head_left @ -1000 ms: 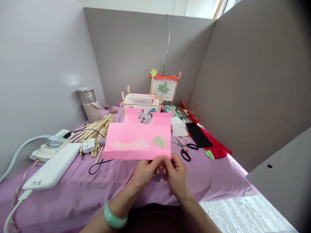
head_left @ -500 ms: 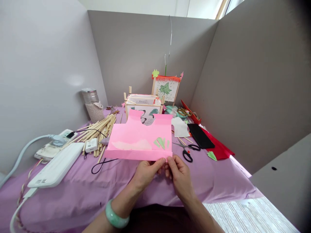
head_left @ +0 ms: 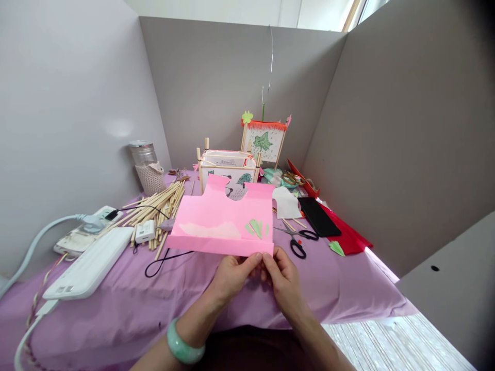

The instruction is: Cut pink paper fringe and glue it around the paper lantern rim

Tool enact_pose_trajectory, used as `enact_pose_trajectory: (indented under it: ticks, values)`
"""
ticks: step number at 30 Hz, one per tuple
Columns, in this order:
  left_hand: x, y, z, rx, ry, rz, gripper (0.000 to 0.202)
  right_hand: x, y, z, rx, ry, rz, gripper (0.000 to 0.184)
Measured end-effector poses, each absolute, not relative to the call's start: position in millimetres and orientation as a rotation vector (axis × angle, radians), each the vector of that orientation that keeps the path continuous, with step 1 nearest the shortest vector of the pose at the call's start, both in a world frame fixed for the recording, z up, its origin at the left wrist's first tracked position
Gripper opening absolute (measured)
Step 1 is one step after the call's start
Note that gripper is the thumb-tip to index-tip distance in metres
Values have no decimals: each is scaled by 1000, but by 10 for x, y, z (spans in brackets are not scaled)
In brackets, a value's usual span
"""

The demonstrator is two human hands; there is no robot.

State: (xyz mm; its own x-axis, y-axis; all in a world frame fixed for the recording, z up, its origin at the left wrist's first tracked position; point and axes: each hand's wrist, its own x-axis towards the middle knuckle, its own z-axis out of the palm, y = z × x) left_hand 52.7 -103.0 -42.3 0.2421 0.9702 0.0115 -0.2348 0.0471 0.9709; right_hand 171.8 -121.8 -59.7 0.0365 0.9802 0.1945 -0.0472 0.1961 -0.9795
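Observation:
A pink paper sheet (head_left: pixel 220 219) lies over the purple tablecloth (head_left: pixel 116 304), with a round notch cut in its far edge and a narrow fold along its near edge. Small green paper scraps (head_left: pixel 256 227) rest on it near the right corner. My left hand (head_left: pixel 232 275), a green bangle on its wrist, pinches the folded near edge close to that corner. My right hand (head_left: pixel 282 278) pinches the same edge just beside it. Both hands touch each other at the fingertips.
Black scissors (head_left: pixel 297 239) lie right of the paper, then a black phone (head_left: pixel 317 215) and red paper (head_left: pixel 350 238). Bamboo sticks (head_left: pixel 158 208), a power strip (head_left: pixel 91 268), a charger and a jar (head_left: pixel 147 165) are at left. Two paper lanterns (head_left: pixel 228 167) stand behind. Grey partition walls surround the table.
The view shifted slightly between the earliest frame and now. My hands stay pinched on the paper's near edge, with the fingers nudged a little along the fold.

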Motion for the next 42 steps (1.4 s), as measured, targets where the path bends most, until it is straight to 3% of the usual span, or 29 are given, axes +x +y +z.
enact_pose_trajectory:
  ticks: [16,27,35,42]
  values:
    - [532,-1010,-476,975,967,1353,41,2329,-1448,-422,-1260,-1200,915,39]
    - [487,-979,-470,856,865,1476,27,2860,-1584,-451,-1338,-1140,899,37]
    - [468,-1002,-422,807,727,1565,22,2698,-1477,-486,-1246,-1126,868,30]
    - [483,-990,-476,869,771,1390,25,2409,-1351,-528,-1218,-1234,1009,34]
